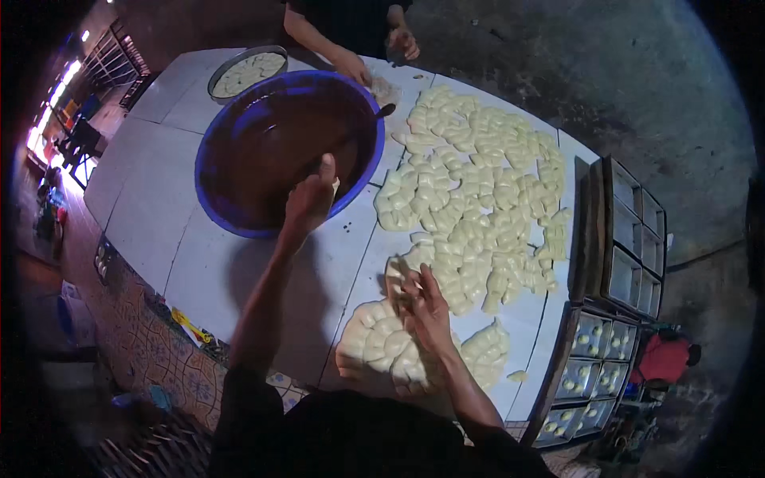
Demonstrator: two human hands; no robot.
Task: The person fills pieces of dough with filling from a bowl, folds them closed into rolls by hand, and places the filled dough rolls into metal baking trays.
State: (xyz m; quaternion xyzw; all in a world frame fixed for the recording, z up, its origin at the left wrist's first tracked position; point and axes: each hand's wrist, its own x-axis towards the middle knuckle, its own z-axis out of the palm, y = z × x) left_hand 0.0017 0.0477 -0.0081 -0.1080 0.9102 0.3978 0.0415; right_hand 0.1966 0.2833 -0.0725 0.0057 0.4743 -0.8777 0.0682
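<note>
The left hand is held above the near right part of a large blue basin, with its thumb raised and its fingers bent inward. A small pale bit is seen beside its fingers, but whether it is gripped cannot be told. The basin is filled partway with a brown liquid, and a dark knobbed handle is rested across its right rim.

The right hand is held over the near dough, loosely opened with its fingers apart and slightly bent; nothing is seen to be grasped by it, and whether the dough is touched by its fingertips cannot be told. Beneath and to the left of it, a rounded mass of joined dough pieces is laid near the person's body, and a smaller dough clump is placed to its right. Farther off, the right half of the white tabletop is covered by a broad spread of pale, glossy dough pieces.

At the far left, a round pan is set beside the basin, with pale pieces held inside. Along the right edge, divided metal trays are lined up, and small pale balls are held in the near ones. At the far edge, a co-worker's hand is placed next to some crumpled clear plastic
</note>
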